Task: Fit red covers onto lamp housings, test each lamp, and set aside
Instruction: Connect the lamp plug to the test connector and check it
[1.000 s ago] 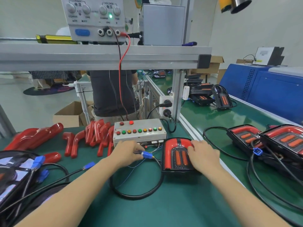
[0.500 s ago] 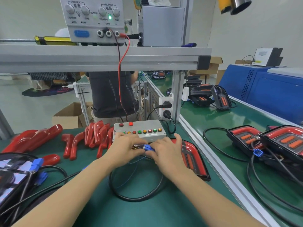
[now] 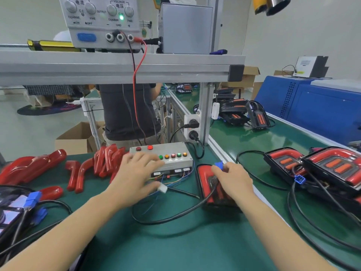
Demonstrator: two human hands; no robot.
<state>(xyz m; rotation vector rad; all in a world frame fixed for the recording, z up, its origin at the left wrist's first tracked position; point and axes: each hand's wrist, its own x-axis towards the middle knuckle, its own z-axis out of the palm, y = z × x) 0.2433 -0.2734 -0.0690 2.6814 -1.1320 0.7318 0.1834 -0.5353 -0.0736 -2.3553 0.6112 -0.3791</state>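
Fingers of the right hand [image 3: 233, 179] pinching a blue plug [image 3: 218, 165] above a red-covered lamp [image 3: 205, 184] on the green bench [image 3: 175, 247], left hand [image 3: 134, 178] spread loose over the button box [image 3: 175, 153], white plug [image 3: 162, 187] beside its thumb, spare red covers [image 3: 105, 159] behind.

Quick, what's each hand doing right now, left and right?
Left hand: open, fingers spread over the grey button-covered test box, holding nothing.
Right hand: pinching the small blue plastic connector above the red-covered lamp.
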